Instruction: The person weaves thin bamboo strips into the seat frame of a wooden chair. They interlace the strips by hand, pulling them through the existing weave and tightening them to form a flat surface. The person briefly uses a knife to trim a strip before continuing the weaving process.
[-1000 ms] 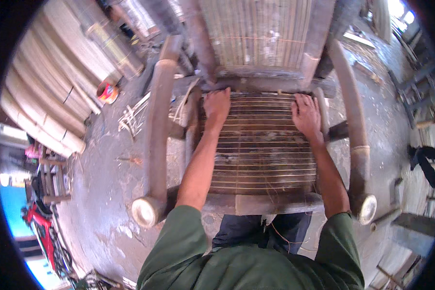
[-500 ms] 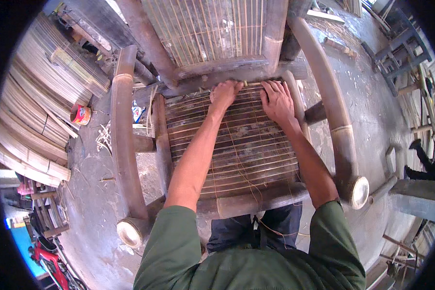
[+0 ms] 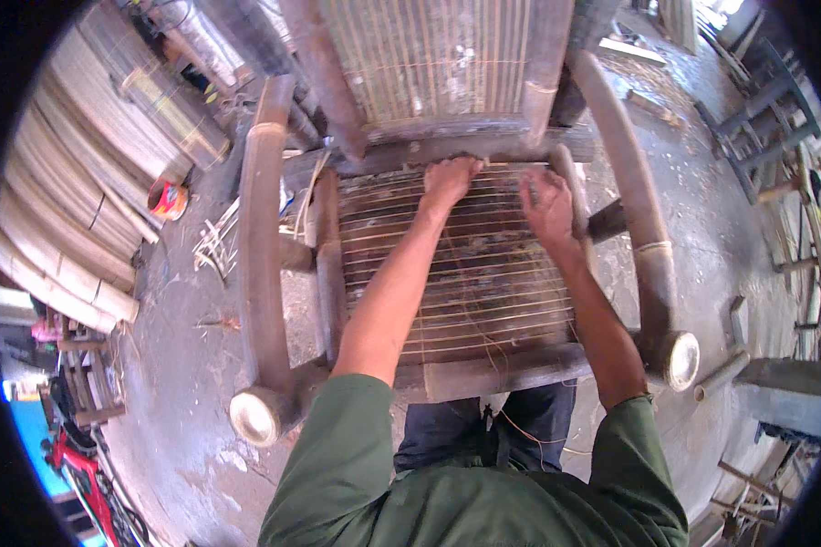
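Note:
A bamboo chair stands in front of me, its seat slats (image 3: 493, 264) running from side to side between thick dark poles. My left hand (image 3: 452, 180) is at the back of the seat, fingers curled closed by the rear rail (image 3: 410, 153); what they grip is hidden. My right hand (image 3: 549, 202) hovers over the right rear corner of the seat, slightly blurred, with thumb and fingers apart and nothing visible between them. Thin brown cord (image 3: 527, 432) trails over the front rail (image 3: 511, 368) toward my lap, and strands of it lie across the slats.
The backrest (image 3: 429, 64) rises beyond the seat, with curved armrests at the left (image 3: 263, 237) and right (image 3: 625, 173). Split bamboo bundles (image 3: 73, 182) and an orange tin (image 3: 168, 200) are at left. Bamboo scraps (image 3: 217, 242) litter the floor. A red bicycle (image 3: 87, 469) stands lower left.
My right hand has lifted from the back slats and drawn slightly toward me, its fingers parting. My left hand stays at the rear rail. The whole view has shifted a little.

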Demonstrator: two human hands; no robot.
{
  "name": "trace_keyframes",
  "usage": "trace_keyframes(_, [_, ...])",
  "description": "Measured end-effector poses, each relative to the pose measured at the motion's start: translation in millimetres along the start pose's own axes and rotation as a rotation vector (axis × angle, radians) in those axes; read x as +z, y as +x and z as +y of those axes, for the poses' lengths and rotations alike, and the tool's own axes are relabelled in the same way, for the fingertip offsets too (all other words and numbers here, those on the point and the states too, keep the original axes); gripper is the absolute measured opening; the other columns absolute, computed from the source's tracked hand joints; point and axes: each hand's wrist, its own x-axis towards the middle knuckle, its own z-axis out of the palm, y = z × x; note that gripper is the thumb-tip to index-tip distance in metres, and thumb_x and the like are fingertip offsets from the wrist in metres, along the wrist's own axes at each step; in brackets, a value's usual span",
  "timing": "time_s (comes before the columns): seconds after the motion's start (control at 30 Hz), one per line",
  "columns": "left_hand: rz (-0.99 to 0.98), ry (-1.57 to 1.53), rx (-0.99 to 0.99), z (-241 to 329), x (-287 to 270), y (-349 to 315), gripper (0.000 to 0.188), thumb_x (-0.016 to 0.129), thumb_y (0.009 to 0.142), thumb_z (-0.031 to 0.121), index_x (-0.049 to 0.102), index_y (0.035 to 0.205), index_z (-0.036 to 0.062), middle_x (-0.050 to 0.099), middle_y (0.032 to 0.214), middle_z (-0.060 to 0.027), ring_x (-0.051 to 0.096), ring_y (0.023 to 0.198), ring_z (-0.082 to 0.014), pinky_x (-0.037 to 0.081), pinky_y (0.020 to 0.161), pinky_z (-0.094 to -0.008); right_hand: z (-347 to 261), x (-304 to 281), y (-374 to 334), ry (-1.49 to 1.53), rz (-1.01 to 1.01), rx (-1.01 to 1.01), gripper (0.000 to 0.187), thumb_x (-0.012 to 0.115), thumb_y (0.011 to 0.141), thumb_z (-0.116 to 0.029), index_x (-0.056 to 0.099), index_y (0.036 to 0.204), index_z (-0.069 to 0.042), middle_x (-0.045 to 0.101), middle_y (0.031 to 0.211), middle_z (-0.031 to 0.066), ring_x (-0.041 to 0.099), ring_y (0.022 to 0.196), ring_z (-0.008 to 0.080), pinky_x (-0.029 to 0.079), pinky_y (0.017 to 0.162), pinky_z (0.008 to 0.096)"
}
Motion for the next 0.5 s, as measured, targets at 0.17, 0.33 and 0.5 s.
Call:
trace_keyframes(0.17, [-0.042, 0.019, -0.026, -12, 6, 2, 0.042, 0.039, 0.095, 0.049, 0.065, 0.113, 0.0212, 0.066, 0.111, -0.0115, 0.061, 0.107, -0.0345, 0.037, 0.095, -0.0592, -50, -19, 1, -0.114, -0.287, 0.220, 0.032, 0.061, 0.085, -0.038, 0.064, 0.106, -0.014, 0.064, 0.106, 0.0107, 0.059, 0.102, 0.0300, 0.040, 0.089, 0.0512])
trace_keyframes(0.33, [-0.055, -0.004, -0.001, 4, 1, 1, 0.043, 0.040, 0.094, 0.049, 0.065, 0.114, 0.0208, 0.065, 0.114, -0.0120, 0.059, 0.110, -0.0357, 0.038, 0.095, -0.0581, -38, -5, 13, -0.220, -0.424, 0.273, 0.030, 0.057, 0.086, -0.033, 0.063, 0.103, -0.008, 0.062, 0.110, 0.0146, 0.060, 0.100, 0.0305, 0.045, 0.083, 0.0521])
trace_keyframes(0.5, [-0.165, -0.021, -0.021, -8, -1, 8, 0.045, 0.040, 0.094, 0.051, 0.061, 0.121, 0.0210, 0.062, 0.118, -0.0125, 0.054, 0.115, -0.0377, 0.035, 0.096, -0.0623, -41, 6, 9, -0.482, -0.374, -0.031, 0.027, 0.056, 0.085, -0.025, 0.061, 0.094, 0.000, 0.064, 0.097, 0.0209, 0.064, 0.090, 0.0321, 0.051, 0.068, 0.0465])
